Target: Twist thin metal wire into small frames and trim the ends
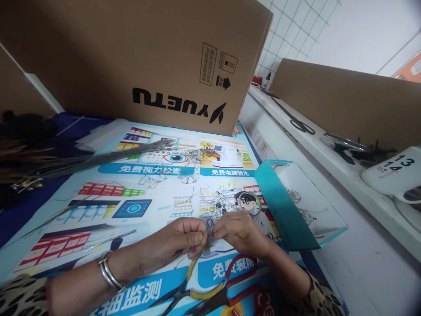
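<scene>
My left hand and my right hand meet over a printed poster, each pinching a small piece of thin wire between fingertips. Both hands are closed on it. Loose bent wire pieces lie just beyond my fingers. A bundle of long straight wires lies across the poster to the left. Yellow-handled pliers and red-handled pliers rest under my wrists.
A large cardboard box stands at the back. A teal-edged paper bag lies on its side to the right, with a round badge beside it. Scissors sit on the white ledge. Dark feathers lie far left.
</scene>
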